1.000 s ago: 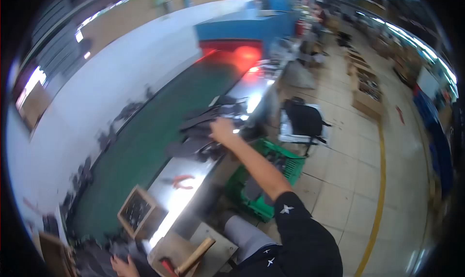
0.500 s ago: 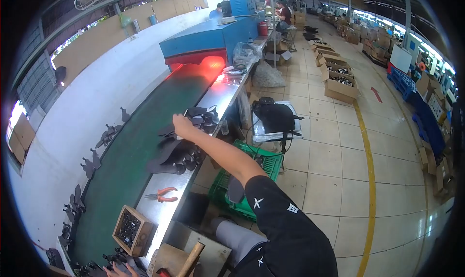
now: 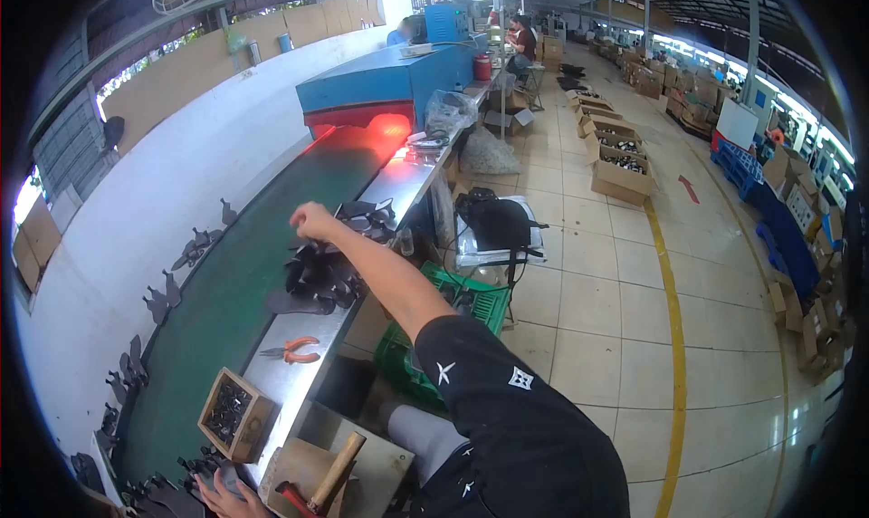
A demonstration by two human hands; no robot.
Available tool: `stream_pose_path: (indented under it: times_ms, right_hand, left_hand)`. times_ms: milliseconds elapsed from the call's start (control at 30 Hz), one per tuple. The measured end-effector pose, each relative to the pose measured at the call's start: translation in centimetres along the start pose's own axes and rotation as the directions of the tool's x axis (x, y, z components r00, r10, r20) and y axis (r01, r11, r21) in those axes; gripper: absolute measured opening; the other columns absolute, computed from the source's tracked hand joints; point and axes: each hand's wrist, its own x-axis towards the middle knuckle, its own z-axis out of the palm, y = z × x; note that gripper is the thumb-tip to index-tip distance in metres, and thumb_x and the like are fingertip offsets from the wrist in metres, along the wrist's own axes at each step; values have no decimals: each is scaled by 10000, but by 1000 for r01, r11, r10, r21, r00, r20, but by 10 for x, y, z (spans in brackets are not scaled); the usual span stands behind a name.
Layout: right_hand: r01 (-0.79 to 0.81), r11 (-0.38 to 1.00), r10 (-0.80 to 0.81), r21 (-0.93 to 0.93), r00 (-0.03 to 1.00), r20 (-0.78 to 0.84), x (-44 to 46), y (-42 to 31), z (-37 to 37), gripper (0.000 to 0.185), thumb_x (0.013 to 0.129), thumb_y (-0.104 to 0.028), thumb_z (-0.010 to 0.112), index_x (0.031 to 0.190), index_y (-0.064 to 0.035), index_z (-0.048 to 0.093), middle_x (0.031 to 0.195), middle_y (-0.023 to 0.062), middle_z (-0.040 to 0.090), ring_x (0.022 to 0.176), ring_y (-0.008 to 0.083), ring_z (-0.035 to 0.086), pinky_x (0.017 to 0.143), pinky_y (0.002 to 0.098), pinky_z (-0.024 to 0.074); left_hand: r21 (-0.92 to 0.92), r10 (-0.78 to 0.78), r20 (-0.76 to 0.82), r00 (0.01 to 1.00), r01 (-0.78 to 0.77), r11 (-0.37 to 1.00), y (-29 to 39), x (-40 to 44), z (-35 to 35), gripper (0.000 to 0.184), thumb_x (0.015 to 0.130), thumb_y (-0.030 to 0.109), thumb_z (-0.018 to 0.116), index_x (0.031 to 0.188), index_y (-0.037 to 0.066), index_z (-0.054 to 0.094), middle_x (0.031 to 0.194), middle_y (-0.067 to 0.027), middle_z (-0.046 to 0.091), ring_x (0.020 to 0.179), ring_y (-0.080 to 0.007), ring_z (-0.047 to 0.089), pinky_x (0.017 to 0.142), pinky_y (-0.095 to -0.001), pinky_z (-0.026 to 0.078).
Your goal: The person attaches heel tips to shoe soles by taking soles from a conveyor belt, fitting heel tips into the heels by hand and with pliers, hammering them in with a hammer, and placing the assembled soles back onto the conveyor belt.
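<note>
My right hand [image 3: 314, 221] is closed in a loose fist above the green belt, at the left edge of a pile of dark, flat shaped pieces [image 3: 312, 278]. Whatever its fingers hold, if anything, is hidden. Low on the left, my left hand [image 3: 226, 498] has its fingers stretched and apart, against a dark grey flat piece [image 3: 237, 475]. More dark pieces [image 3: 158, 495] lie around it. On the metal ledge between my hands are orange-handled pliers [image 3: 291, 350] and a wooden box [image 3: 261, 425] of small dark metal parts.
The green conveyor belt [image 3: 217, 310] runs to a blue machine [image 3: 358, 83] glowing red. Dark pieces [image 3: 163, 298] line its far edge. A wooden-handled hammer [image 3: 335, 473] lies near me. Beside the ledge stand a green crate [image 3: 394, 359] and a stool with a black bag [image 3: 496, 224]. Two people sit farther back.
My right hand has moved up and left, away from the pile and over the belt. My left hand has come further into view, against a grey piece. The view has shifted slightly.
</note>
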Motion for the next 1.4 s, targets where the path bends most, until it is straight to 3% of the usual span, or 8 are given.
stream_pose_path:
  times_ms: [233,433,500,767,933,1033,1100,1400]
  right_hand:
    - [80,947,-70,-311,997,42,5,-15,24,199,657,-36,726,849,-60,774,940,177,741,875,314,724,792,386,582]
    - [427,546,-246,-721,904,350,-10,-176,4,217,773,-21,711,988,-19,741,1036,213,696,1033,352,693,823,433,592]
    - [485,294,-347,-824,857,381,5,-188,14,186,789,-48,709,971,-24,741,962,172,680,1039,323,686,806,425,595]
    - [867,-248,-925,-432,-79,373,-132,-340,2,159,730,-163,717,858,-110,640,931,-6,590,819,169,619,728,291,522]
    - [871,184,-982,456,186,40,-240,-330,23,234,827,-133,709,1052,-70,693,1144,82,635,858,185,597,737,274,509]
    - [437,648,-703,623,659,268,-305,-297,67,162,930,-120,642,1043,-14,690,1165,145,632,945,256,640,812,342,522]
    - [400,815,-491,420,861,133,-338,-256,115,181,962,-133,600,1043,5,684,1110,159,653,971,283,650,849,359,515]
    - [-218,581,-203,784,894,399,-330,-241,127,764,986,-651,421,1310,38,474,1182,183,598,953,255,688,826,338,533]
  left_hand:
    - [-96,-76,34,996,79,992,22,-11,-26,419,917,226,600,1310,81,582,1599,-149,326,1440,-407,291,1167,-531,247]
    - [-153,85,123,989,-66,986,74,12,-86,538,957,446,624,1350,79,599,1561,-255,325,1398,-454,319,1146,-628,225]
    - [-216,114,-30,993,-117,969,84,12,-65,432,894,152,660,1304,48,573,1566,-171,379,1430,-394,327,1168,-511,257]
    - [-575,51,-142,989,-124,809,158,70,-127,941,749,184,836,1517,29,315,1507,-197,409,1401,-362,386,1158,-444,275]
    - [-786,-255,161,953,280,552,115,34,-154,339,783,123,789,1088,41,665,982,-114,684,963,-298,647,849,-335,494]
    - [-610,17,-88,996,-68,789,100,-2,-112,564,881,235,687,1366,18,498,1312,-182,576,1207,-307,546,1050,-392,391]
    - [-767,-137,286,948,312,561,101,-49,-36,406,1068,270,388,1345,-3,503,1405,-194,542,1245,-324,538,1055,-394,386]
    - [-799,349,193,917,-59,598,72,-31,-98,486,794,371,815,1060,23,604,952,-123,598,972,-314,581,898,-401,435]
